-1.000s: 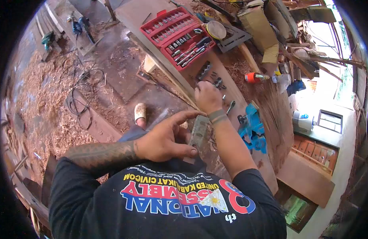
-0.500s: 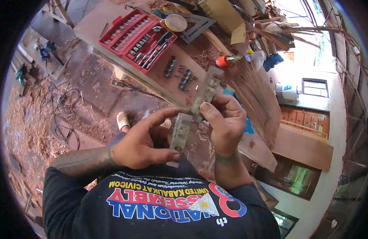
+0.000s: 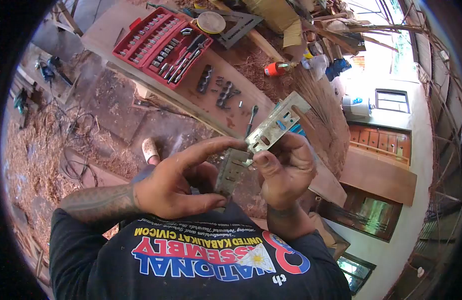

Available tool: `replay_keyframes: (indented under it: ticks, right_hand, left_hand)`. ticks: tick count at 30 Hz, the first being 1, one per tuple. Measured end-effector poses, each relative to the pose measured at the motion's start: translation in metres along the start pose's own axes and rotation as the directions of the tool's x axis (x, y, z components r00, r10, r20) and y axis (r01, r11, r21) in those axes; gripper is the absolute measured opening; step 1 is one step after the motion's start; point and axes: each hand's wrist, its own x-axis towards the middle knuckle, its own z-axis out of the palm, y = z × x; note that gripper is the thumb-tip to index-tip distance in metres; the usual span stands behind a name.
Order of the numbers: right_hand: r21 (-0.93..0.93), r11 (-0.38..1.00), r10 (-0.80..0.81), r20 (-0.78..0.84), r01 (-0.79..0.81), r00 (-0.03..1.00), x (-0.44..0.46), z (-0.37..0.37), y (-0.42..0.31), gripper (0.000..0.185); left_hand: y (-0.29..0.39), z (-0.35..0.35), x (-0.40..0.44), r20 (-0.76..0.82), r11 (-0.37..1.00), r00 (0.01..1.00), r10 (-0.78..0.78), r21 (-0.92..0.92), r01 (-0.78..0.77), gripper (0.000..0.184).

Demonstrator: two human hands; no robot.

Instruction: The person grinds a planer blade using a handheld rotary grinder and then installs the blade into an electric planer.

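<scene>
My left hand [image 3: 163,185] is closed on a worn grey metal bracket [image 3: 232,172], thumb along its lower edge and index finger reaching over its top. Between the thumb and fingers of my right hand [image 3: 286,172] is a second, slotted metal bracket [image 3: 280,122], tilted up to the right. The two pieces come close together near my left fingertip; whether they touch I cannot tell. Beyond them on the wooden bench lie a ratchet wrench [image 3: 252,117], two dark lobed metal parts, one of which is this near one [image 3: 225,94], and several small bits of hardware.
An open red socket set [image 3: 163,45] lies on the wooden bench [image 3: 191,102], near a round tub lid [image 3: 211,22] and a metal square [image 3: 241,30]. Behind is an orange bottle [image 3: 277,69]. Wood shavings [image 3: 36,145] and cables [image 3: 81,165] cover the floor at left.
My right hand has turned its bracket, which now leans further right with its slotted face showing. The left bracket has rotated in my hand. The ratchet wrench has come into sight.
</scene>
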Motion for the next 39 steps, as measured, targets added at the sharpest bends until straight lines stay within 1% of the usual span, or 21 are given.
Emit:
replay_keyframes:
  ticks: [1, 3, 4, 6, 8, 10, 11, 12, 14, 17, 19, 20, 22, 25, 28, 31, 33, 34, 37, 38, 39]
  right_hand:
    - [0.002, 1.000, -0.006, 0.010, 0.006, 1.000, 0.000, 0.001, -0.001, 0.039]
    - [0.010, 1.000, -0.028, 0.011, 0.028, 1.000, 0.000, 0.002, 0.003, 0.037]
    - [0.015, 0.999, -0.039, 0.013, 0.038, 0.999, 0.000, 0.003, 0.004, 0.036]
    - [-0.024, 0.998, 0.061, -0.024, -0.061, 0.998, 0.001, 0.006, 0.005, 0.031]
    - [-0.050, 0.989, 0.141, -0.033, -0.142, 0.989, 0.007, 0.005, 0.017, 0.024]
    - [-0.162, 0.940, 0.303, -0.002, -0.300, 0.953, 0.021, -0.001, 0.048, 0.020]
    - [-0.220, 0.903, 0.381, 0.006, -0.370, 0.925, 0.026, -0.003, 0.067, 0.019]
    - [-0.317, 0.863, 0.427, 0.044, -0.393, 0.903, 0.031, -0.005, 0.094, 0.019]
    - [-0.500, 0.763, 0.518, 0.092, -0.410, 0.850, 0.038, -0.011, 0.158, 0.020]
    - [-0.515, 0.786, 0.479, 0.159, -0.341, 0.864, 0.050, 0.000, 0.230, 0.032]
    - [-0.590, 0.770, 0.431, 0.201, -0.242, 0.880, 0.064, 0.011, 0.242, 0.031]
    - [-0.624, 0.759, 0.403, 0.225, -0.187, 0.887, 0.074, 0.018, 0.244, 0.030]
    - [-0.649, 0.744, 0.383, 0.223, -0.156, 0.896, 0.084, 0.027, 0.242, 0.029]
    - [-0.667, 0.731, 0.385, 0.227, -0.145, 0.895, 0.086, 0.028, 0.244, 0.027]
    - [-0.662, 0.737, 0.383, 0.240, -0.138, 0.892, 0.084, 0.025, 0.249, 0.027]
    - [-0.722, 0.692, 0.276, 0.252, -0.010, 0.928, 0.080, 0.026, 0.261, 0.028]
    - [-0.751, 0.657, 0.246, 0.295, 0.065, 0.923, 0.083, 0.027, 0.255, 0.025]
    - [-0.759, 0.644, 0.226, 0.316, 0.102, 0.921, 0.083, 0.026, 0.257, 0.023]
    - [-0.784, 0.589, 0.181, 0.362, 0.194, 0.915, 0.081, 0.024, 0.260, 0.021]
    - [-0.792, 0.568, 0.167, 0.375, 0.222, 0.912, 0.081, 0.023, 0.261, 0.021]
    - [-0.785, 0.572, 0.154, 0.386, 0.236, 0.910, 0.081, 0.020, 0.263, 0.021]
  left_hand:
    - [0.002, -0.001, 0.000, 0.010, 1.000, 1.000, -0.021, 0.015, 0.021, 0.098]
    - [0.007, -0.002, -0.003, 0.026, 0.997, 0.998, -0.062, 0.049, 0.061, 0.097]
    - [0.006, -0.001, -0.003, 0.013, 0.999, 0.999, -0.044, 0.027, 0.043, 0.097]
    - [0.002, 0.001, -0.004, -0.022, 1.000, 1.000, -0.008, -0.007, 0.008, 0.097]
    - [-0.008, -0.008, -0.009, -0.074, 0.996, 0.995, -0.069, 0.055, 0.074, 0.097]
    - [-0.033, -0.030, -0.011, -0.115, 0.984, 0.992, -0.061, 0.162, 0.080, 0.097]
    - [-0.049, -0.047, -0.012, -0.202, 0.952, 0.979, -0.028, 0.294, 0.087, 0.094]
    - [-0.068, -0.065, -0.014, -0.280, 0.900, 0.960, 0.020, 0.423, 0.105, 0.091]
    - [-0.120, -0.110, -0.029, -0.449, 0.913, 0.893, -0.024, 0.354, 0.203, 0.092]
    - [-0.174, -0.174, -0.074, -0.578, 0.783, 0.811, -0.092, 0.461, 0.417, 0.093]
    - [-0.195, -0.200, -0.108, -0.641, 0.668, 0.759, -0.118, 0.514, 0.538, 0.092]
    - [-0.209, -0.214, -0.127, -0.667, 0.635, 0.732, -0.139, 0.507, 0.583, 0.092]
    - [-0.211, -0.219, -0.152, -0.721, 0.576, 0.668, -0.181, 0.473, 0.667, 0.092]
    - [-0.256, -0.251, -0.200, -0.733, 0.453, 0.681, -0.007, 0.605, 0.655, 0.093]
    - [-0.253, -0.248, -0.220, -0.812, 0.404, 0.581, -0.063, 0.511, 0.759, 0.095]
    - [-0.256, -0.247, -0.243, -0.857, 0.558, 0.479, -0.189, 0.307, 0.771, 0.098]
    - [-0.297, -0.266, -0.276, -0.897, 0.492, 0.410, -0.165, 0.285, 0.823, 0.089]
    - [-0.306, -0.274, -0.283, -0.914, 0.458, 0.376, -0.154, 0.271, 0.847, 0.085]
    - [-0.272, -0.245, -0.273, -0.946, 0.372, 0.278, -0.167, 0.200, 0.906, 0.082]
    - [-0.283, -0.251, -0.277, -0.956, 0.279, 0.285, -0.073, 0.254, 0.926, 0.083]
    - [-0.274, -0.245, -0.271, -0.958, 0.336, 0.270, -0.092, 0.226, 0.915, 0.083]
